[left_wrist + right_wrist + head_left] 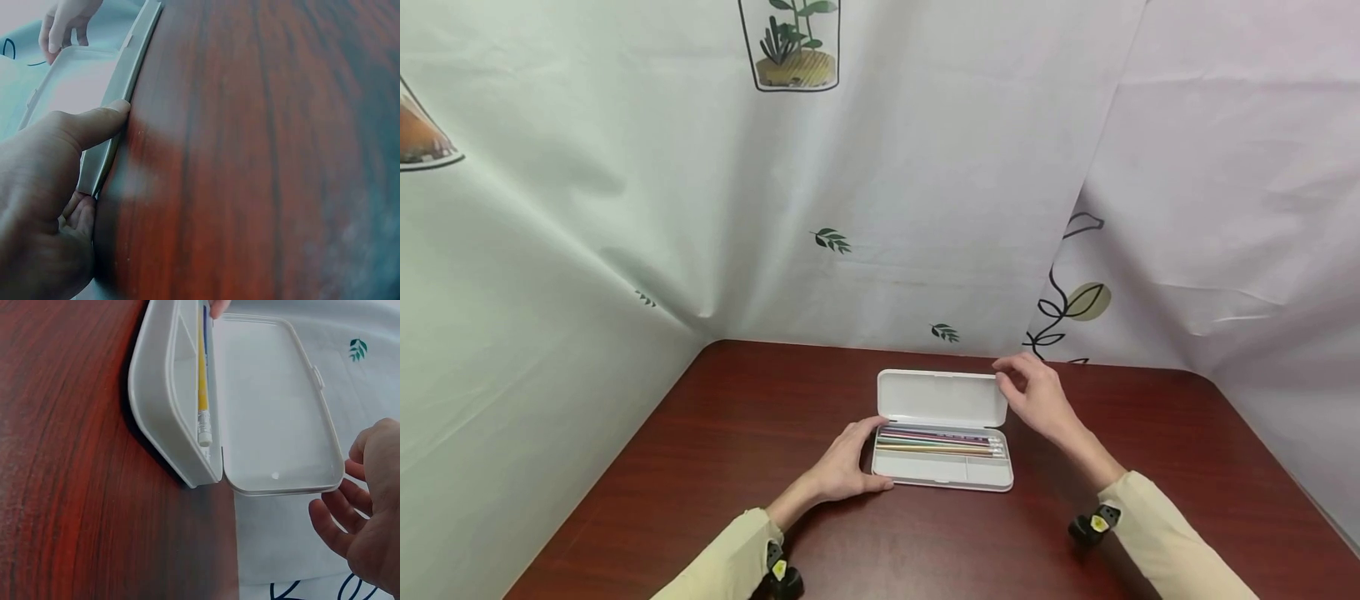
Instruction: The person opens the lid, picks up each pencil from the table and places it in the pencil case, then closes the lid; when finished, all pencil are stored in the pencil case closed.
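Observation:
A white pencil case (988,475) lies on the table with its lid (942,397) raised at the back. Several pencils (925,450) lie side by side in its rear compartment; one yellow pencil (202,381) shows its white eraser end. My left hand (842,467) grips the case's left end, thumb along the front wall and fingers around the rear corner. At the lid's upper right corner is my right hand (1037,396), its fingers (337,512) loosely bent, with fingertips right at the lid's edge.
The dark red wooden table (775,392) extends around the case. White cloth (925,208) with printed plants hangs behind the table and along both sides. Each wrist wears a small black camera (1093,525) beside a cream sleeve.

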Demonstrator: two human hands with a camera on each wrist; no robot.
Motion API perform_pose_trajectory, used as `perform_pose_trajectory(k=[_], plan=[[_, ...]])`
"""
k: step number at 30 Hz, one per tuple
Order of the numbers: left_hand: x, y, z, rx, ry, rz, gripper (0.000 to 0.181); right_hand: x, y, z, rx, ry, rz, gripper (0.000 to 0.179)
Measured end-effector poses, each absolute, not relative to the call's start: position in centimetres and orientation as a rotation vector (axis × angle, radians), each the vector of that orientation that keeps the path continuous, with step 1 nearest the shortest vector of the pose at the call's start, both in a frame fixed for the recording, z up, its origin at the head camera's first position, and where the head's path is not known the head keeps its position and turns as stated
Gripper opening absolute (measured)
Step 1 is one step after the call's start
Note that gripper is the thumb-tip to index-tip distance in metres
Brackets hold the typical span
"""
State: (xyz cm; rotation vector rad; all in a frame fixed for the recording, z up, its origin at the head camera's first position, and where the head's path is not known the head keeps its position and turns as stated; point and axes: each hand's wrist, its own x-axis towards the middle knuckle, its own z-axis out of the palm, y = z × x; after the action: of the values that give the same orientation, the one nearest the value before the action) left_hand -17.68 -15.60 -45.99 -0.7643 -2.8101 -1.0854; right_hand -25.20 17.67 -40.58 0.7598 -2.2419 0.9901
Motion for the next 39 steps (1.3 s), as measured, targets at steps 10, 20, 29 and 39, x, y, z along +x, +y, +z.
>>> perform_pose_trajectory(k=[10, 20, 29, 39], plan=[[-17.5, -15.5, -46.0, -0.727, -2.79, -1.129, 0.089, -25.2, 17.7, -40.6, 0.705, -2.283, 0.995, 0.011], [-17.5, -15.5, -46.0, -0.724, -2.767, -1.163, 0.09, -24.9, 18.1, -40.5, 0.69, -2.298, 1.095, 0.01], [-17.6, -15.5, -46.1, -0.721, -2.753, -1.248, 0.09, -24.4, 18.4, -39.9, 0.642, -2.44, 1.285, 0.004], [-17.7, -15.4, -46.2, -0.731, -2.732, -1.282, 0.091, -23.9, 18.9, -39.6, 0.633, -2.556, 1.451, 0.006]])
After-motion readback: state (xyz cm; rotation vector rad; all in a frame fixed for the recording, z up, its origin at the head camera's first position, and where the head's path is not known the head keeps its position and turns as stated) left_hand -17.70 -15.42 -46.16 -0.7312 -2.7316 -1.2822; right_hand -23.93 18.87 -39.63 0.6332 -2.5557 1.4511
